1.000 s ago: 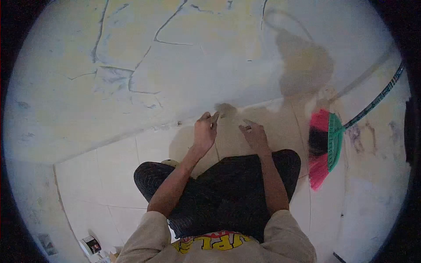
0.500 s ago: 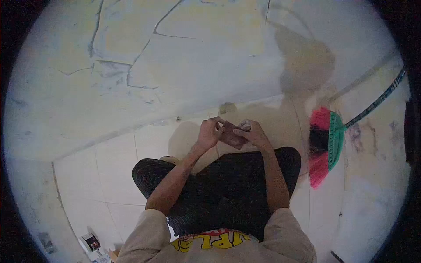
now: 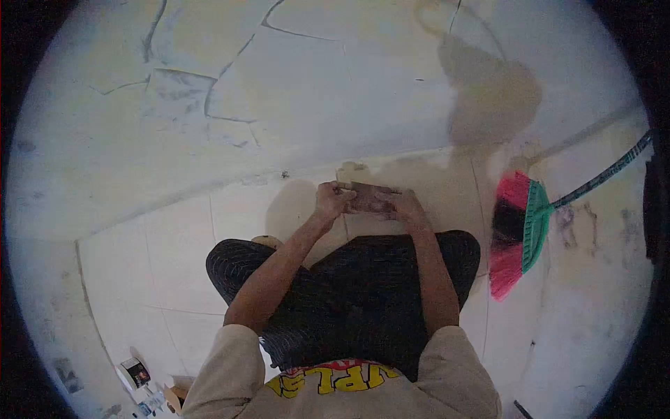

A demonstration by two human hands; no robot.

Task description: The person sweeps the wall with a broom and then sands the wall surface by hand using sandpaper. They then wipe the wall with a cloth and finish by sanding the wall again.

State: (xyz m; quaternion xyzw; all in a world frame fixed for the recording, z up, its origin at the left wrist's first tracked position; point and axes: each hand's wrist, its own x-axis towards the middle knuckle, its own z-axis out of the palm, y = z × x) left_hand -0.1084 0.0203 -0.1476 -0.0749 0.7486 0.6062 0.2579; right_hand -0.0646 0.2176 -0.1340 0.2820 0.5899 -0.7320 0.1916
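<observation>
Between my two hands is a reddish-brown piece of sandpaper (image 3: pixel 370 200), stretched out sideways above the floor just beyond my crossed legs. My left hand (image 3: pixel 333 200) pinches its left end, thumb toward me. At the opposite end, my right hand (image 3: pixel 407 207) has its fingers closed on the sheet. Dusty pale smudges show on the sheet's face. Just behind it, a yellowish patch (image 3: pixel 352 170) lies by the foot of the wall.
A cracked, patchy wall (image 3: pixel 300 91) rises in front of me. To my right, a broom (image 3: pixel 536 227) with pink and black bristles leans near the side wall. Pale floor tiles (image 3: pixel 181 279) stretch left. A small cardboard box (image 3: pixel 178 394) and other small items sit at the lower left.
The sandpaper has gone from tilted and partly bunched to spread level. My right hand has shifted slightly, and my hands are farther apart. The view has tilted a little.
</observation>
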